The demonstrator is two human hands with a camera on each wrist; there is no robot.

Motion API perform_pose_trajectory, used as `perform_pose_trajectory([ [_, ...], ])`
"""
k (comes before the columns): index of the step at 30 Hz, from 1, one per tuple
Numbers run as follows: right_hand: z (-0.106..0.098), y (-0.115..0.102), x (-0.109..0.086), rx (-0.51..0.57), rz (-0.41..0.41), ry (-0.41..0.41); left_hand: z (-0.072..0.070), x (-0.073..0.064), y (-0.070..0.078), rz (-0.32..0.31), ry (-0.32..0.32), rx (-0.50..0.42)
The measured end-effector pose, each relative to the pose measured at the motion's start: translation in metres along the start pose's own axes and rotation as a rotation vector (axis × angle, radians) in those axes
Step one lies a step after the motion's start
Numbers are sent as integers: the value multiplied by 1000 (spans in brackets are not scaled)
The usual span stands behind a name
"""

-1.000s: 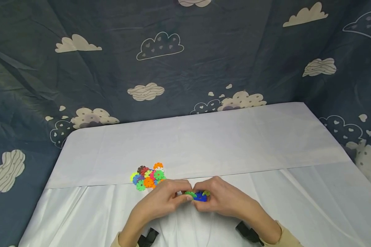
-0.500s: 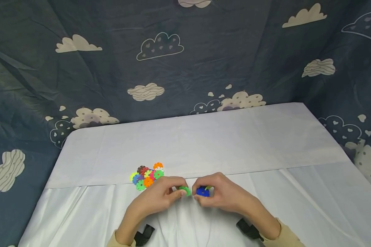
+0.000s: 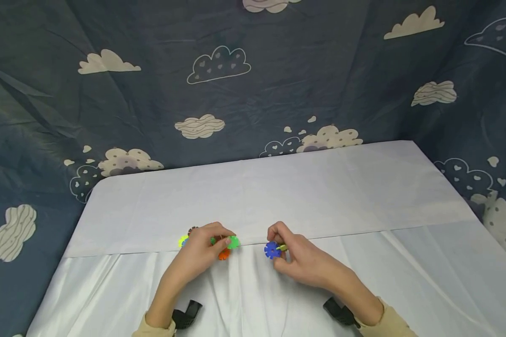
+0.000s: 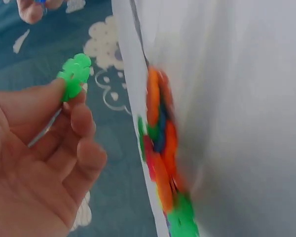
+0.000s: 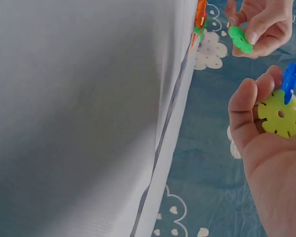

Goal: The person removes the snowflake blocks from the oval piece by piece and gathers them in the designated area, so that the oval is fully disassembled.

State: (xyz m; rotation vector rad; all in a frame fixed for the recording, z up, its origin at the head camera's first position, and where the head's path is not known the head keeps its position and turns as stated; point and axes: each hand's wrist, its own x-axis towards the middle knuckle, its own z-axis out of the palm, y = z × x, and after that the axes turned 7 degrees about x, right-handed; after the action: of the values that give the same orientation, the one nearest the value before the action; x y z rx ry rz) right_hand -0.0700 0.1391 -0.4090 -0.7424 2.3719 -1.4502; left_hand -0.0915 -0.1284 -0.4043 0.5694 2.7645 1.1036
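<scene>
In the head view my left hand [image 3: 199,250] pinches a green notched plastic disc [image 3: 234,242] between thumb and fingers. The same disc shows upright at the fingertips in the left wrist view. Across from it, my right hand [image 3: 301,260] holds a blue notched disc [image 3: 272,250] joined at an angle to a yellow one [image 5: 270,121]. The yellow disc lies against the curled fingers in the right wrist view. A gap separates the green disc from the blue one. Below my left hand is a pile of coloured discs [image 4: 162,180], partly hidden by that hand in the head view.
A white cloth [image 3: 320,196] covers the table, with a seam running across it. Behind and at the sides hangs a dark blue curtain [image 3: 160,93] with a cloud print. Black straps [image 3: 187,314] sit at both wrists.
The green disc and the blue-yellow pair, at first held together, have come apart. My left hand has carried the green disc left and up, over the pile; the right hand has risen slightly.
</scene>
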Motion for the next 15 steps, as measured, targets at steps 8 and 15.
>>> perform_pose_trajectory([
  [8, 0, 4, 0, -8, -29, 29, -2, 0, -16, -146, 66, 100],
  [15, -2, 5, 1, -15, -56, 17, 2, 1, -17, -95, 142, 216],
])
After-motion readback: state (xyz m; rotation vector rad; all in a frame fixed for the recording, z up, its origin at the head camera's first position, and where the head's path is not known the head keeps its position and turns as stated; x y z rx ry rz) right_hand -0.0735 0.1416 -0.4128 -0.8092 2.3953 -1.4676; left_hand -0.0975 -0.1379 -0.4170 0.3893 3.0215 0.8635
